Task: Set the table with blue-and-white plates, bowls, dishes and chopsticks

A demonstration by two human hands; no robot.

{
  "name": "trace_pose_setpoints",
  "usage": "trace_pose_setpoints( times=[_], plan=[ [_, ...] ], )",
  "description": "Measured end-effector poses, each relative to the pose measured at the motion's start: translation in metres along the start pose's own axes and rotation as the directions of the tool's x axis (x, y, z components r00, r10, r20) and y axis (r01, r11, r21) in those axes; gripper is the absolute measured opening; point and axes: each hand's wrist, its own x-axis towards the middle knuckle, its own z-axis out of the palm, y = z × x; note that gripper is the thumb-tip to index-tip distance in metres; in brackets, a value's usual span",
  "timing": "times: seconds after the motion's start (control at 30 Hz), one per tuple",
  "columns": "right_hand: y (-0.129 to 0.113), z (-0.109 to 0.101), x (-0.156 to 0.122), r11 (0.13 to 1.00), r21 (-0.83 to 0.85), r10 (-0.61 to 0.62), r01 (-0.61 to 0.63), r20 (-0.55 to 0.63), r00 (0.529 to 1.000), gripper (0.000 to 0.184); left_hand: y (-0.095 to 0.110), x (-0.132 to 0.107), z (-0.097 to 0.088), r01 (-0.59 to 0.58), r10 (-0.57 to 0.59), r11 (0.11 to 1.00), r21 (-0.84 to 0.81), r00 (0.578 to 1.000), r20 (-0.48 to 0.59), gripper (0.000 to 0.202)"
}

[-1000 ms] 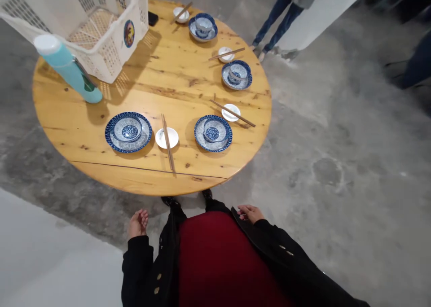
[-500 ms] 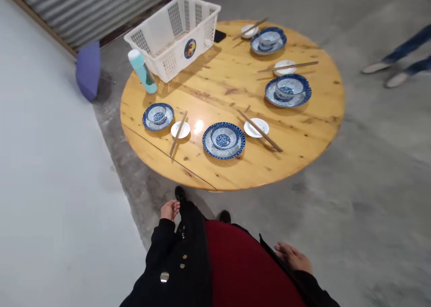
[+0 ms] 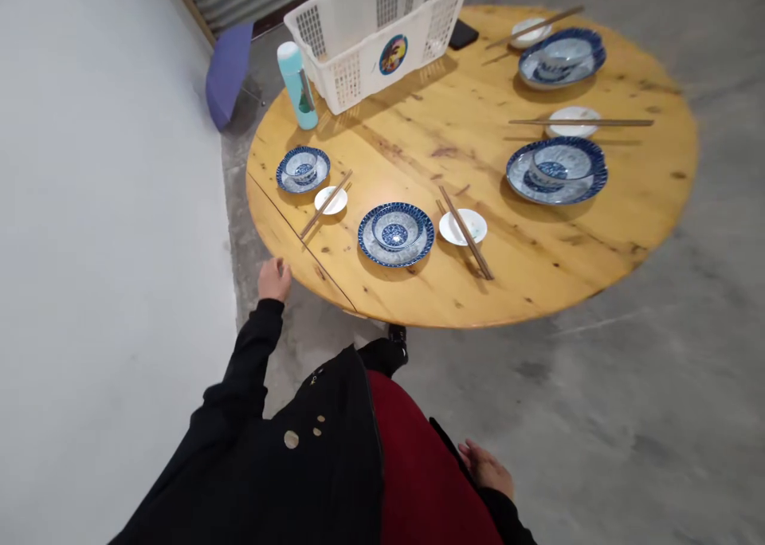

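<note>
My left hand [image 3: 275, 278] hangs just off the near left edge of a round wooden table [image 3: 538, 294], its fingers loosely curled with nothing in them. My right hand [image 3: 487, 467] is low beside my hip, fingers loosely stretched and empty. Closest on the table is a blue-and-white plate with a bowl on it [image 3: 394, 234], and to its right a small white dish [image 3: 472, 225] with chopsticks [image 3: 478, 256] across it. A smaller plate-and-bowl set [image 3: 303, 169], a white dish [image 3: 335, 204] and chopsticks [image 3: 316, 217] lie further left.
Two more plate-and-bowl sets [image 3: 557, 170] [image 3: 562, 55] with dishes and chopsticks are on the right side. A white plastic basket [image 3: 382, 43], a teal bottle [image 3: 297, 87] and a dark phone [image 3: 463, 33] stand at the back. A white wall runs along the left, with a purple object [image 3: 227, 71] beside it.
The view has swung and come nearer the table. My left hand has risen from my side to the table's near left edge. My right hand has stayed low by my hip.
</note>
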Motion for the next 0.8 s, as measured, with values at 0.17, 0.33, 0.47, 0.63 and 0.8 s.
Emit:
trace_pose_setpoints(
  times=[0.17, 0.33, 0.47, 0.63, 0.8],
  plan=[
    [-0.047, -0.011, 0.001, 0.996, -0.084, 0.035, -0.038, -0.042, 0.999, 0.036, 0.068, 0.049, 0.037, -0.361, 0.351, 0.737, 0.572, 0.927, 0.133, 0.055],
    [-0.095, -0.049, 0.012, 0.995, -0.099, -0.008, 0.000, -0.080, 0.997, 0.041, 0.108, 0.082, 0.087, -0.304, 0.249, 0.658, 0.689, 0.951, 0.182, 0.063],
    [-0.144, -0.077, 0.026, 0.993, 0.056, -0.090, 0.101, -0.173, 0.981, 0.048, 0.117, 0.099, 0.114, -0.203, 0.183, 0.676, 0.709, 0.977, 0.106, 0.058],
    [-0.239, -0.069, 0.032, 0.928, -0.022, -0.368, 0.371, -0.178, 0.912, 0.061, 0.118, 0.104, 0.123, -0.076, 0.103, 0.733, 0.676, 0.995, 0.000, 0.043],
    [-0.332, -0.009, 0.038, 0.775, -0.138, -0.621, 0.616, 0.013, 0.784, 0.057, 0.111, 0.091, 0.114, 0.096, -0.032, 0.884, 0.457, 0.989, -0.146, 0.028]
  ],
)
